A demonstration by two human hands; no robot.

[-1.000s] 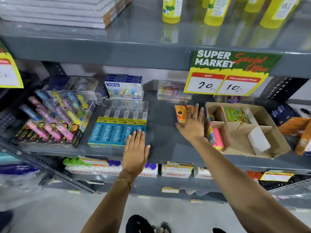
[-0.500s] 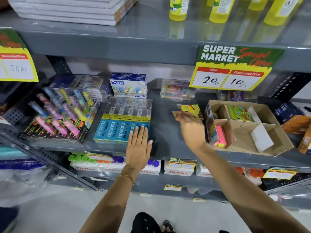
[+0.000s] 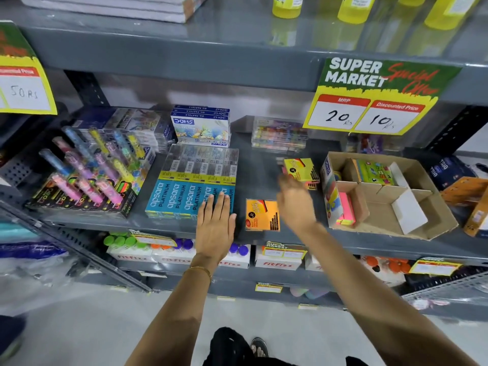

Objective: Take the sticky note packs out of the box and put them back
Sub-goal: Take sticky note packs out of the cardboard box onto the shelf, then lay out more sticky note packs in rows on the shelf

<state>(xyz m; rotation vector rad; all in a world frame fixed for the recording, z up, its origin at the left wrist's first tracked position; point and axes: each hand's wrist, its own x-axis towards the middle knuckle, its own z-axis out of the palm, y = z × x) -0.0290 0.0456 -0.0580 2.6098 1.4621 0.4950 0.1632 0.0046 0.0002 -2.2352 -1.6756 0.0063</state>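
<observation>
The cardboard box with dividers stands on the grey shelf at the right. A pink sticky note pack stands in its front left compartment and a green pack in a back one. Just left of the box, my right hand is blurred and grips a yellow sticky note pack by its lower left, with pink edges showing under it. An orange sticky note pack lies flat near the shelf's front edge, between my hands. My left hand rests flat, fingers together, on the blue pencil boxes.
Highlighter packs fill the left of the shelf, and crayon boxes and a clear case stand at the back. A price sign hangs from the shelf above. Orange cartons sit right of the box.
My right hand lifted a yellow pack from the shelf beside the box. The orange pack now lies near the shelf's front edge. My left hand stays on the pencil boxes.
</observation>
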